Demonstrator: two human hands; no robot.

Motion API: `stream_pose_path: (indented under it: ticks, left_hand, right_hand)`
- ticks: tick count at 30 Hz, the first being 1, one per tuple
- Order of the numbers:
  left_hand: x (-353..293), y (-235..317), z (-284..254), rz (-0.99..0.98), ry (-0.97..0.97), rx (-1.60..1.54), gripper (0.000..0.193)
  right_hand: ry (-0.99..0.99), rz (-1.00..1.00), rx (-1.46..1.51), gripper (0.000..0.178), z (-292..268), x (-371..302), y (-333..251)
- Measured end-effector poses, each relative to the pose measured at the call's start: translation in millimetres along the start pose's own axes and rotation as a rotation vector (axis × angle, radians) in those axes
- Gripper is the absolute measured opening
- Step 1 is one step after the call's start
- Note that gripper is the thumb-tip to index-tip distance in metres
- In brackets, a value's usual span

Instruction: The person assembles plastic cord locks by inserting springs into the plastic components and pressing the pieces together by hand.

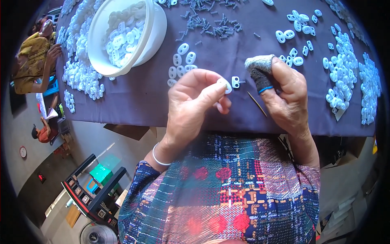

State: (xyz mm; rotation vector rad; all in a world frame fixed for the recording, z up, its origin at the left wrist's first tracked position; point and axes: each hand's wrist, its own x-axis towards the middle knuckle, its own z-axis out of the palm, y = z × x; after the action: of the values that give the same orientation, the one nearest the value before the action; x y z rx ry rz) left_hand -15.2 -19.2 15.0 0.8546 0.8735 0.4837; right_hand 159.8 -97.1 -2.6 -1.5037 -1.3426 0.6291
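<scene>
My left hand (191, 101) pinches a small white oval plastic piece (228, 86) between thumb and fingertips, just above the table. Opposite it my right hand (287, 93) is closed, its thumb in a grey knitted cover (261, 71) with a blue hem and the index finger bent against it. Whatever those fingers may hold is hidden. Between the hands is a white two-holed plastic piece (235, 82) with a small metal spring (242, 82) at its side. A thin pointed stick (257, 103) lies by my right hand. Several white oval two-holed pieces (177, 59) lie beyond my left hand.
A white tub (156, 36) of white pieces is tipped at the far left, beside a large heap (83, 61). Loose springs (221, 28) lie at the back. More white pieces (341, 75) are piled at right. Other people (36, 61) are at left.
</scene>
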Motion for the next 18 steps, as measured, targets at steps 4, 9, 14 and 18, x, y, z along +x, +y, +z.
stream_pose_path:
  ticks: [4, 9, 14, 18]
  left_hand:
    - [-2, 1, -2, 0.054, -0.003, -0.011, 0.011]
    - [-3, 0, -2, 0.059, 0.004, -0.023, 0.010]
    - [-2, -2, -3, 0.066, 0.018, -0.010, 0.011]
    - [-3, -3, -5, 0.074, -0.006, -0.010, 0.011]
  right_hand:
    - [-0.013, -0.057, -0.036, 0.030, -1, 2, -8]
    - [-0.099, -0.031, -0.163, 0.035, 0, 1, -13]
    - [-0.169, -0.121, -0.392, 0.044, 12, 0, -11]
    - [-0.180, -0.100, -0.545, 0.039, 19, -1, -15]
